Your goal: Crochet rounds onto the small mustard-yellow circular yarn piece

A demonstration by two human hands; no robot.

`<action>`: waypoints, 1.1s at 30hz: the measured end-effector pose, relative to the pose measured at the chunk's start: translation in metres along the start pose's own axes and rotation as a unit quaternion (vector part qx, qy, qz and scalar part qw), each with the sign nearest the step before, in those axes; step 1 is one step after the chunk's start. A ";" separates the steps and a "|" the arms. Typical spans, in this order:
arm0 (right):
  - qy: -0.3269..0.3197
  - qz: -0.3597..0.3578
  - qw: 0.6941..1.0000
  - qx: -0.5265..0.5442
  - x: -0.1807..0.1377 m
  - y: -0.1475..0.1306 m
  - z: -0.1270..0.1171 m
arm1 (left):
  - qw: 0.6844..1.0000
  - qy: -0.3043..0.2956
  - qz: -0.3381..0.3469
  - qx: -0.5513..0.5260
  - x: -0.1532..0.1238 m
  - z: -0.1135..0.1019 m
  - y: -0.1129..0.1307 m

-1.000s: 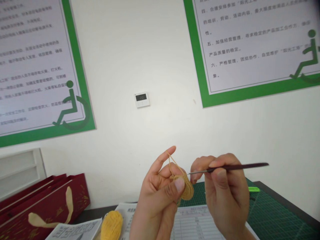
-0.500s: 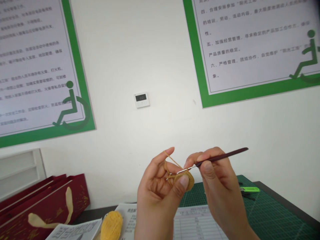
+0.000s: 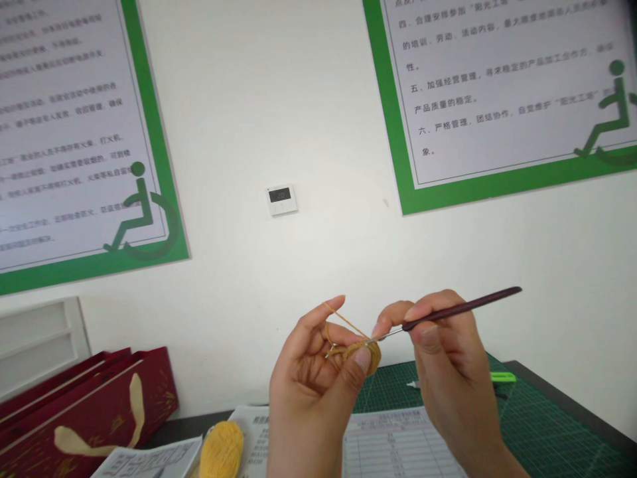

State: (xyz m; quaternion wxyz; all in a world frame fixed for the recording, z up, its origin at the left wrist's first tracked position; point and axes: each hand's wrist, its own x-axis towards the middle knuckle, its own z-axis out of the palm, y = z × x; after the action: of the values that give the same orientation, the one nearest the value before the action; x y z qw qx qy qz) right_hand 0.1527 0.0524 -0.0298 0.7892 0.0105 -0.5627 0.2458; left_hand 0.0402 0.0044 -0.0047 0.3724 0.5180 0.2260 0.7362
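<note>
Between the thumb and fingers of my left hand point(image 3: 313, 378) is a small rounded piece of mustard-yellow crochet point(image 3: 372, 358). A strand of yarn point(image 3: 348, 318) runs from my raised left index finger down to the piece. My right hand point(image 3: 448, 358) pinches a crochet hook point(image 3: 462, 309) with a dark brown handle and a thin metal shaft. The hook's tip is at the upper edge of the crochet, beside my left thumb; whether it sits inside a stitch is too small to tell. Both hands are raised above the table.
A yellow ball of yarn point(image 3: 221, 450) lies at the lower left, near printed sheets point(image 3: 398, 441). A green cutting mat point(image 3: 542, 418) covers the right side, with a bright green-handled tool point(image 3: 502, 377) on it. Dark red gift bags point(image 3: 99, 411) stand left. Behind is a wall with posters and a thermostat point(image 3: 281, 200).
My right hand has drawn the crochet hook to the right and slightly up, away from my left hand. The left hand with the crochet has shifted slightly left.
</note>
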 end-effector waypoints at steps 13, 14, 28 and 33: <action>0.013 -0.034 0.999 -0.038 -0.001 -0.005 0.003 | 1.000 -0.001 0.007 -0.006 -0.002 0.002 0.002; 0.014 -0.034 0.999 -0.039 -0.001 -0.005 0.003 | 1.000 0.000 0.009 -0.004 -0.002 0.002 0.002; -0.086 -0.145 0.974 -0.149 0.001 -0.008 -0.009 | 0.999 -0.006 0.032 0.035 0.001 -0.004 -0.003; -0.158 -0.242 0.931 -0.223 0.006 -0.012 -0.013 | 0.998 -0.040 0.036 0.036 0.001 -0.007 -0.004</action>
State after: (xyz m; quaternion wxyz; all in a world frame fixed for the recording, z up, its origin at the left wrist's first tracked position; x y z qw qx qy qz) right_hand 0.1710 0.0476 -0.0264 0.7077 0.0094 -0.7008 -0.0892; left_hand 0.0341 0.0081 -0.0091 0.3357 0.5674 0.2184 0.7195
